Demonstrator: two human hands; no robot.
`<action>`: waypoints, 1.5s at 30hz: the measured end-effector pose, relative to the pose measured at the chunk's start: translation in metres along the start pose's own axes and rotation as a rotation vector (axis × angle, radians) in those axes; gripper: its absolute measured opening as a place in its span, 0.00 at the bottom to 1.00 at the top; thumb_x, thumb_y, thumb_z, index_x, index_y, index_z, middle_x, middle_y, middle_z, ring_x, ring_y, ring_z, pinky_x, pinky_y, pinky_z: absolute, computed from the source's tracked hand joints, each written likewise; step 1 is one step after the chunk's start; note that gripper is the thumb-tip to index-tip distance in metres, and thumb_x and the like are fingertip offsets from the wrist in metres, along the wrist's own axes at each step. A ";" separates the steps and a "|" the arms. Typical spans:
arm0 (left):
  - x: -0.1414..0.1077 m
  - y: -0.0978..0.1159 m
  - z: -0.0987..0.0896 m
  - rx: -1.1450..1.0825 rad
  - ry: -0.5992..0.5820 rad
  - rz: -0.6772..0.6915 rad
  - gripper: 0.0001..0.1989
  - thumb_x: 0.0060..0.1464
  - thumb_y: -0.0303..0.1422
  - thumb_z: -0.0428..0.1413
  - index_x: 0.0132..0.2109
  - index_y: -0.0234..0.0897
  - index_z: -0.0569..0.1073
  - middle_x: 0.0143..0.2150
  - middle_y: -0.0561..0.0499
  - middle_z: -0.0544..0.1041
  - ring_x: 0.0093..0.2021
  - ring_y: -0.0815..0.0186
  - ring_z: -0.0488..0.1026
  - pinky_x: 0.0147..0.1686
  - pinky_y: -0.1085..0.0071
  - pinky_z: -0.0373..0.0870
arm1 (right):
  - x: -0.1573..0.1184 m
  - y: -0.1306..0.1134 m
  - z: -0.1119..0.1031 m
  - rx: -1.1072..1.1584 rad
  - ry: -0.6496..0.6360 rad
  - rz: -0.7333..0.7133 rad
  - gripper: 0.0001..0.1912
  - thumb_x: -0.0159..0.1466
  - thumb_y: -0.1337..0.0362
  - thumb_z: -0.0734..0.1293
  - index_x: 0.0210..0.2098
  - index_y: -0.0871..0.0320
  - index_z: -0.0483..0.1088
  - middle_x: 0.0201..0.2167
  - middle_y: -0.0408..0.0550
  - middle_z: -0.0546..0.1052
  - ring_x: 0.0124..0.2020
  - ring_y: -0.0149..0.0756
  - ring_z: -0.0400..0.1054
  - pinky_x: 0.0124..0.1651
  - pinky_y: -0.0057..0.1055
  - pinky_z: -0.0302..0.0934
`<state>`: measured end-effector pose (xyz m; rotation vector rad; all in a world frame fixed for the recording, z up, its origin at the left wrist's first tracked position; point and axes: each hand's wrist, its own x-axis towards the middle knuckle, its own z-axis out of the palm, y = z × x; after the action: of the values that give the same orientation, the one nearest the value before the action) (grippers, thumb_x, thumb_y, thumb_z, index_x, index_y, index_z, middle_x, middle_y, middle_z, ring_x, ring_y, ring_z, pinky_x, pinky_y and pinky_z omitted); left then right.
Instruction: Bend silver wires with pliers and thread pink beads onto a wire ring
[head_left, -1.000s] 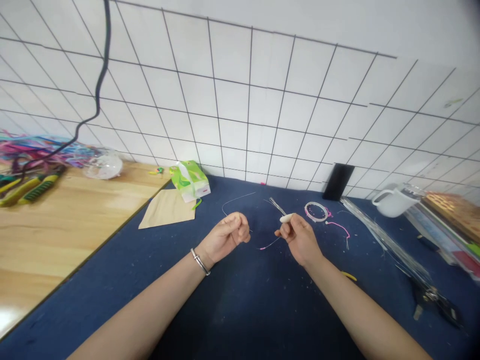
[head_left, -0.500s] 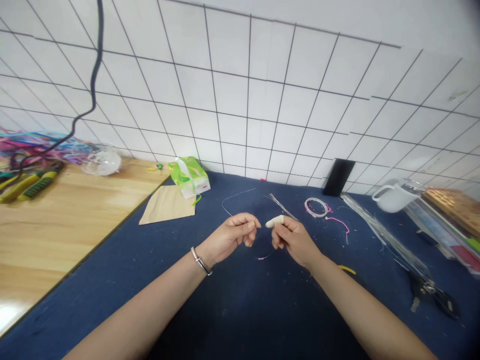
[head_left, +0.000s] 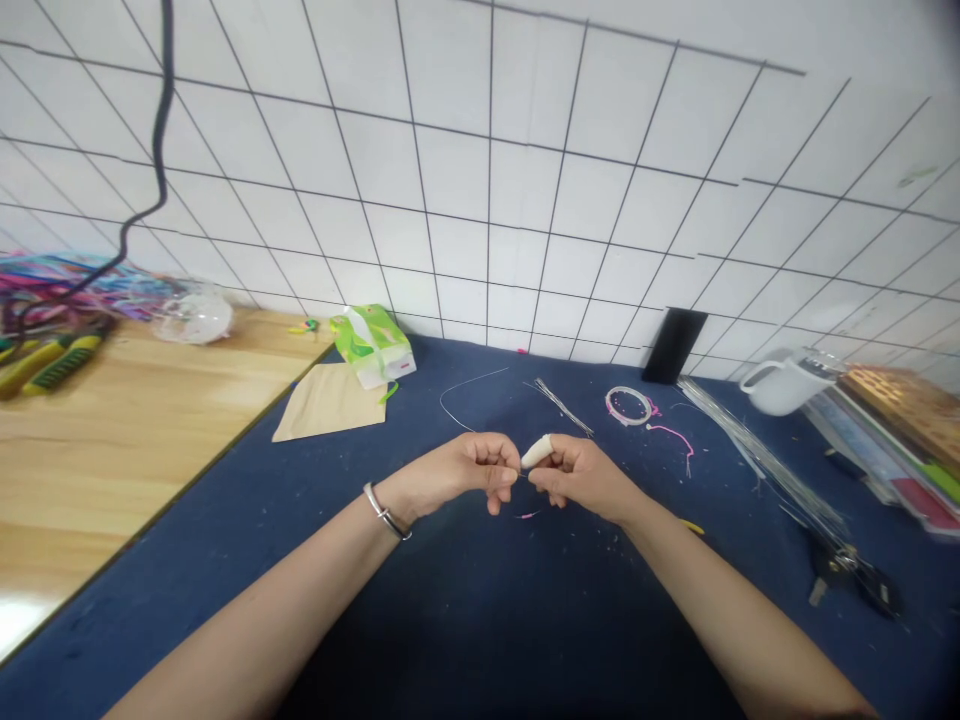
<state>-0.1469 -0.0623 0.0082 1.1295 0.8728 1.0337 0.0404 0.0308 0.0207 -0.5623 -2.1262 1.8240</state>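
Over the middle of the dark blue cloth, my left hand [head_left: 476, 468], with a silver bangle [head_left: 386, 512] at its wrist, pinches a thin wire [head_left: 441, 398]. One length of that wire curves up behind this hand. My right hand [head_left: 583, 478] is close beside it, thumb and index finger closed on the wire, which shows faintly in the small gap between the hands. A pale finger cot [head_left: 537, 451] covers the right index finger. Just below the hands is a small pink piece [head_left: 528, 515] on a fine strand. Whether it joins the same wire I cannot tell.
Short wires [head_left: 561, 405] and a ring-shaped spool [head_left: 630, 405] with pink cord lie behind my right hand. Farther right are long wires [head_left: 750, 450], keys [head_left: 825, 580] and a white mug [head_left: 787, 385]. A tissue pack [head_left: 371, 340] and brown paper [head_left: 330, 405] lie left.
My hands have come closer together and slightly lower. The covered right index finger has tilted down towards the left fingertips. The whole view has shifted a little.
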 end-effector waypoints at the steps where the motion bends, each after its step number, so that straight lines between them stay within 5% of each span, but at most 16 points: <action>1: 0.000 0.000 -0.001 0.006 -0.014 -0.011 0.06 0.51 0.29 0.55 0.37 0.33 0.71 0.27 0.49 0.73 0.23 0.70 0.70 0.26 0.73 0.68 | 0.000 0.000 0.000 -0.011 -0.004 -0.003 0.09 0.55 0.63 0.66 0.35 0.59 0.70 0.23 0.40 0.70 0.17 0.23 0.60 0.20 0.22 0.58; 13: -0.001 0.009 0.006 0.175 0.016 -0.073 0.06 0.51 0.32 0.54 0.35 0.34 0.73 0.27 0.51 0.71 0.24 0.69 0.70 0.27 0.72 0.68 | -0.004 -0.009 0.001 -0.191 0.036 -0.015 0.05 0.56 0.67 0.63 0.32 0.58 0.70 0.20 0.39 0.68 0.19 0.25 0.60 0.22 0.23 0.56; 24: -0.009 0.017 0.018 0.716 0.186 0.156 0.09 0.52 0.27 0.49 0.31 0.37 0.74 0.24 0.53 0.71 0.21 0.72 0.67 0.20 0.78 0.58 | -0.005 -0.012 0.004 -0.508 0.137 -0.132 0.05 0.56 0.68 0.63 0.30 0.55 0.71 0.22 0.39 0.69 0.24 0.27 0.61 0.27 0.24 0.54; 34: -0.012 0.026 0.028 1.258 0.203 0.092 0.11 0.53 0.27 0.45 0.29 0.36 0.72 0.25 0.53 0.71 0.24 0.72 0.65 0.26 0.76 0.56 | -0.006 -0.013 0.002 -0.567 0.109 -0.097 0.05 0.56 0.69 0.63 0.32 0.55 0.70 0.26 0.39 0.70 0.27 0.26 0.63 0.30 0.23 0.56; 45: -0.012 0.022 0.029 1.311 0.218 0.101 0.12 0.54 0.29 0.46 0.27 0.36 0.70 0.25 0.53 0.72 0.25 0.71 0.66 0.27 0.76 0.56 | -0.008 -0.008 0.006 -0.883 0.115 -0.372 0.04 0.59 0.69 0.62 0.30 0.58 0.69 0.28 0.44 0.70 0.31 0.29 0.64 0.34 0.24 0.57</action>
<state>-0.1279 -0.0796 0.0362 2.1606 1.7816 0.5874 0.0437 0.0214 0.0279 -0.3799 -2.6545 0.5911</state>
